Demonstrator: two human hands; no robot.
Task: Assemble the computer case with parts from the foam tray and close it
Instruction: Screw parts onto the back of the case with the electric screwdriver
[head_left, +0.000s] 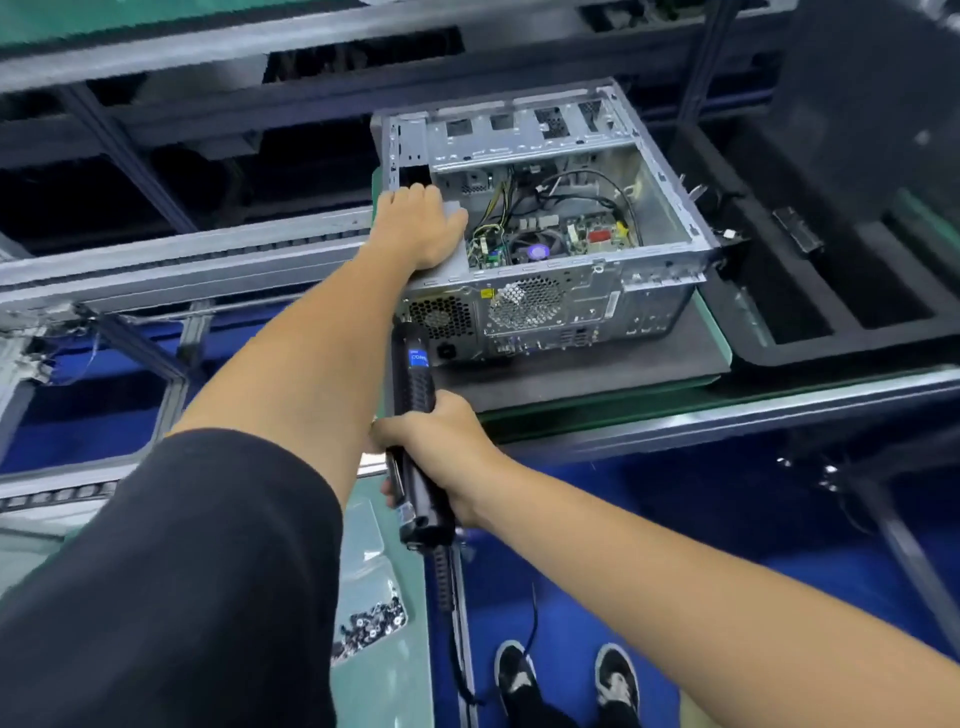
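An open grey computer case (561, 291) lies on its side on a dark mat, its rear panel toward me and the motherboard (561, 234) with cables showing inside. My left hand (415, 228) rests flat on the power supply (457, 254) in the case's left corner, fingers curled over its far edge. My right hand (441, 447) grips a black electric screwdriver (413, 410) whose tip points at the case's rear left corner, near the power supply vent. To the right sits the black foam tray (810, 270) with long slots.
The case's mat (597, 374) lies on a green bench with a metal front rail (727, 410). A clear bin of small screws (371, 623) sits low at left. A conveyor frame (182, 265) runs at left. The screwdriver's cord hangs down toward the blue floor and my shoes.
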